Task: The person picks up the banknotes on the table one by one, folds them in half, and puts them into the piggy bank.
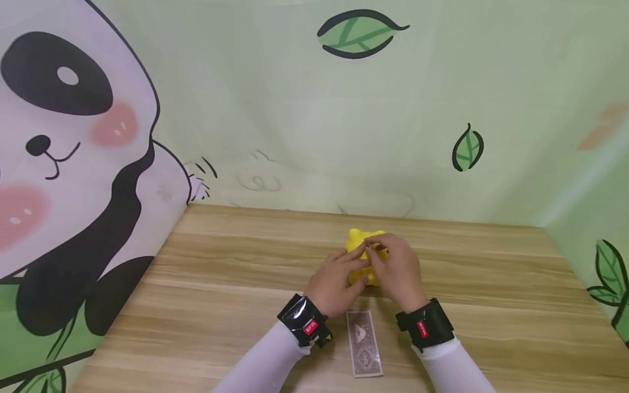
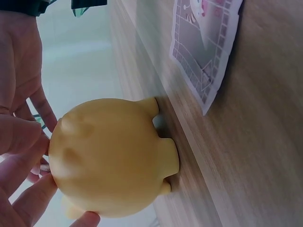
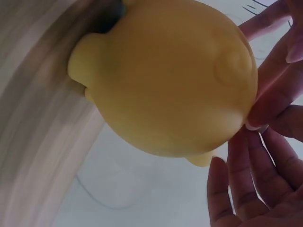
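Observation:
A round yellow piggy bank with short stubby feet stands on the table under both hands. My left hand rests its spread fingers on its near side and top, as the left wrist view shows at the smooth yellow body. My right hand bends over the top from the right, with thumb and forefinger brought together there. A small greyish thing shows between these fingertips, mostly hidden; I cannot tell what it is. In the right wrist view both hands' fingertips meet at the upper surface of the piggy bank.
A brownish printed paper note lies flat between the forearms, just nearer than the piggy bank. The wood-grain table runs back to a pale green wall cloth printed with leaves and a panda.

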{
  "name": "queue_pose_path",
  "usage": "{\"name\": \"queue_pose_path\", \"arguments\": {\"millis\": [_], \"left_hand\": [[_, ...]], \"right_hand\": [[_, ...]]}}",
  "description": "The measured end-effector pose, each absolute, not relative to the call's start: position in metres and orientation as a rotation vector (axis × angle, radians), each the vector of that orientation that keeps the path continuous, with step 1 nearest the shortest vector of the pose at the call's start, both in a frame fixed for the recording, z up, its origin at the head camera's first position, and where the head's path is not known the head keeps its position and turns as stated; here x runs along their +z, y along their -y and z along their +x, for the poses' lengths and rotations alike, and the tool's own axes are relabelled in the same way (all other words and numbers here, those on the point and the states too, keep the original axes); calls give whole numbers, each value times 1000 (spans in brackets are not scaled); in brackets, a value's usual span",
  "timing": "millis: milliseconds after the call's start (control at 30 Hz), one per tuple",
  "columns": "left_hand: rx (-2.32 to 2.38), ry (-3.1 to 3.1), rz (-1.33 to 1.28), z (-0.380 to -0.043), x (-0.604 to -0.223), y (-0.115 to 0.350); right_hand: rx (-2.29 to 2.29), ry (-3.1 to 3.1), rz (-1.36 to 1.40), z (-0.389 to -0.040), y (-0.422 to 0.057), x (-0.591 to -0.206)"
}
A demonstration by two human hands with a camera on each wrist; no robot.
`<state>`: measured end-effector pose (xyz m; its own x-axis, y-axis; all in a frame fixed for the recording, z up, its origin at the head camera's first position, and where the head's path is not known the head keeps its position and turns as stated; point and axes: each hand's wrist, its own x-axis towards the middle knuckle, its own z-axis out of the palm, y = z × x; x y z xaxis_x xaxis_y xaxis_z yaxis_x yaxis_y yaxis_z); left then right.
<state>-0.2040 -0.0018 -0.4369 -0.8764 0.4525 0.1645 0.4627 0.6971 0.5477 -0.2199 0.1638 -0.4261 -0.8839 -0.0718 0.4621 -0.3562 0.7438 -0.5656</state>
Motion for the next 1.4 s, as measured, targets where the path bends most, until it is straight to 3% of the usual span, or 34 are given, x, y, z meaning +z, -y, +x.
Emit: {"name": "queue_pose_path", "arguments": {"millis": [1400], "left_hand": [[-929, 2839, -795, -206, -438, 2]], "right_hand": [[1204, 2597, 236, -223, -178, -427]]}}
